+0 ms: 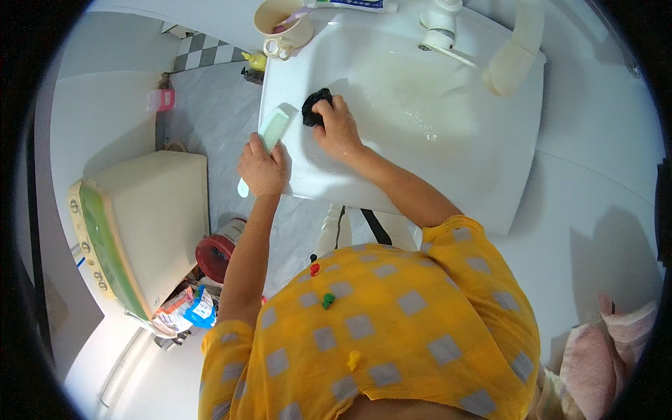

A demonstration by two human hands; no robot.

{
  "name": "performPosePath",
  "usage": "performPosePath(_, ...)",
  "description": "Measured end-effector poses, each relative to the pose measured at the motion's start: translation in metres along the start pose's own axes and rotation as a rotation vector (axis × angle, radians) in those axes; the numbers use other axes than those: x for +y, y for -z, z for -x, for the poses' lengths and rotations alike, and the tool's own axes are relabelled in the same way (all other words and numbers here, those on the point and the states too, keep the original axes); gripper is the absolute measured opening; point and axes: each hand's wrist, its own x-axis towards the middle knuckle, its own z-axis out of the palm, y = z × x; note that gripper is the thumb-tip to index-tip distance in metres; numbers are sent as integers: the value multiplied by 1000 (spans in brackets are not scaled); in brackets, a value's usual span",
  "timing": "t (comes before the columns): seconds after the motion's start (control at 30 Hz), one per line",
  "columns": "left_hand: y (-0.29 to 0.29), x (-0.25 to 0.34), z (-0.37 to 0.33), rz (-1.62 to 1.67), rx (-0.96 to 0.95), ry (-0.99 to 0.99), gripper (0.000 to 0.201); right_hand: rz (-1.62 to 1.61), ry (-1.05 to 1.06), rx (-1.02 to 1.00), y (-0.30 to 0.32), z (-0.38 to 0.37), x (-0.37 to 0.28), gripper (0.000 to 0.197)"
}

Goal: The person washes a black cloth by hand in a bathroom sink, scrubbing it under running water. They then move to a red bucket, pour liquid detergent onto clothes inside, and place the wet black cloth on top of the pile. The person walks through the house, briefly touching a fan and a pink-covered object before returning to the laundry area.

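My left hand [263, 166] is closed around a pale green comb [275, 127]. The comb's wide toothed end points up and away from me over the sink's left rim, and the tip of its handle sticks out below my fingers. Over the left edge of the white sink basin [483, 199], my right hand [337, 130] grips a crumpled black bundle [317, 105]. Whether the bundle is cloth or thin plastic I cannot tell. Water lies in the basin to the right of my right hand.
A cream cup [283, 28] with a toothbrush stands on the sink's back left corner, beside a toothpaste tube [353, 4]. The faucet [439, 28] rises at the back. A washing machine [150, 217] and a red bucket [217, 255] are at my left; pink towels [591, 360] hang at the lower right.
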Motion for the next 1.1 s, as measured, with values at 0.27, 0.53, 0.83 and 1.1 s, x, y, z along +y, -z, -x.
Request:
performPosePath(0.27, -3, -4, 1, 120, 24, -2, 43, 242, 221, 53, -1, -56, -37, 30)
performPosePath(0.53, -21, -24, 13, 549, 107, 169, 40, 279, 407, -225, -12, 9, -70, 20)
performPosePath(0.83, 16, -35, 9, 304, 110, 32, 34, 204, 476, -511, 46, 85, -50, 16)
performPosePath(1.1, 17, -35, 22, 549, 83, 115, 33, 405, -100, -526, 142, 101, 61, 23)
